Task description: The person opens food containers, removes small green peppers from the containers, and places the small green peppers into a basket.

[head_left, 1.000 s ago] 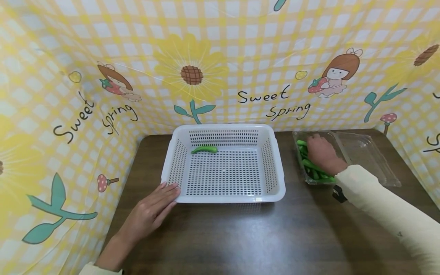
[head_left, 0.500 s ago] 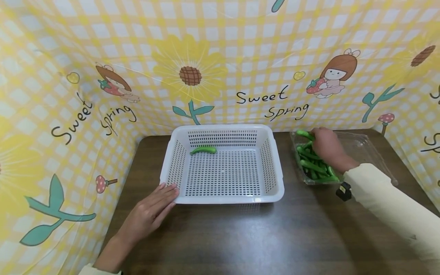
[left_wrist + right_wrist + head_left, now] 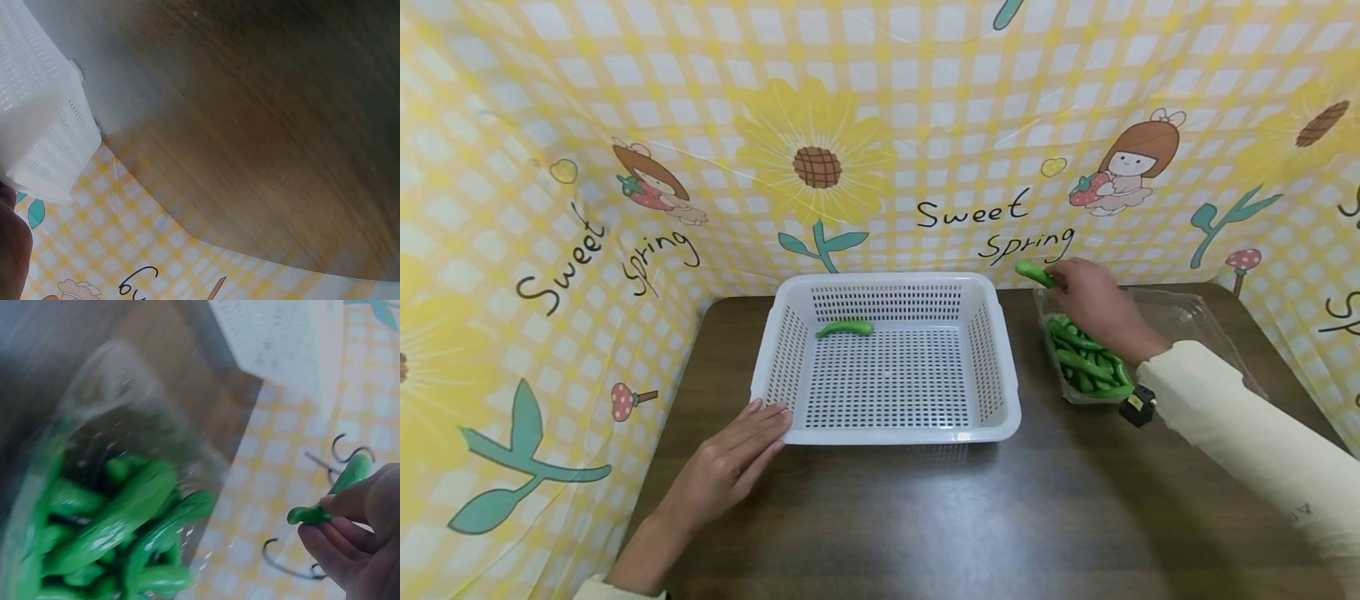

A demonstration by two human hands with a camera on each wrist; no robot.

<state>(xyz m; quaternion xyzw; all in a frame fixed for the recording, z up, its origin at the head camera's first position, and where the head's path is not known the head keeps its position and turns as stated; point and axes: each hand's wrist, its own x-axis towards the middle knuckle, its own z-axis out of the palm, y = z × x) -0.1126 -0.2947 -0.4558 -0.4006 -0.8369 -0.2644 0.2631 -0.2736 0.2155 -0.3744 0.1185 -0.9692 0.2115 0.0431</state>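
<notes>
My right hand (image 3: 1097,304) pinches a green pepper (image 3: 1034,273) between thumb and fingers, raised over the far left corner of a clear plastic box (image 3: 1060,392). The right wrist view shows the same pepper (image 3: 350,478) in the fingertips, its bent stem end (image 3: 303,515) pointing away from the thumb. Several more green peppers (image 3: 1082,362) lie heaped in the box. My left hand (image 3: 730,462) rests with straight fingers on the near left corner of a white perforated basket (image 3: 898,435). One green pepper (image 3: 846,327) lies inside the basket, near its back wall.
The box's clear lid (image 3: 1202,321) lies folded out to the right on the dark wooden table (image 3: 880,517). A yellow checked cloth (image 3: 880,83) hangs behind and at the sides. A small black device (image 3: 1138,406) sits at my right wrist.
My right hand has come up out of the box with a pepper pinched in its fingers and moved slightly left. The left hand and the basket stay where they were.
</notes>
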